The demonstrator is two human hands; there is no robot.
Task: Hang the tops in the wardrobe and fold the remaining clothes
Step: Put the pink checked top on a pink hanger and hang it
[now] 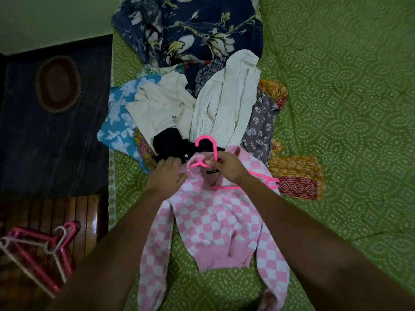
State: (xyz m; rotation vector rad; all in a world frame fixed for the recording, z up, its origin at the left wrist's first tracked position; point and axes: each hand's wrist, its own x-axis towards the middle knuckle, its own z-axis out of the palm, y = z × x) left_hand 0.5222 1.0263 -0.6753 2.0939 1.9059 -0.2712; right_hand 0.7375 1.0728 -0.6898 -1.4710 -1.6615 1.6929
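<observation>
1. The step in hand looked to be threading the pink hanger into the pink-and-white checked sweater through its neck opening. To do it well, one shoulder arm of the hanger would need to go in at a tilt, with the collar held wide, then the other arm eased under the far shoulder — without stretching the knit.
2. The right hand pinched the hanger just below its hook, fingers curled round the stem. The right end of the hanger stuck out past the sweater's shoulder, so it was not yet seated inside.
3. The left hand lay on the sweater's left shoulder beside the collar. Its fingers seemed to bend over the cloth there, though whether they gripped the fabric or only pressed it down I could not tell for certain.
4. The sweater lay flat, front up, on the green bedspread, its collar right under both hands and its body and sleeves trailing back between the forearms toward the person.
5. The pile of other clothes sat just beyond the hands — the hook of the hanger overlapped a black garment at its near edge.
6. Spare hangers lay on the floor at the left, well apart from the bed work.
</observation>
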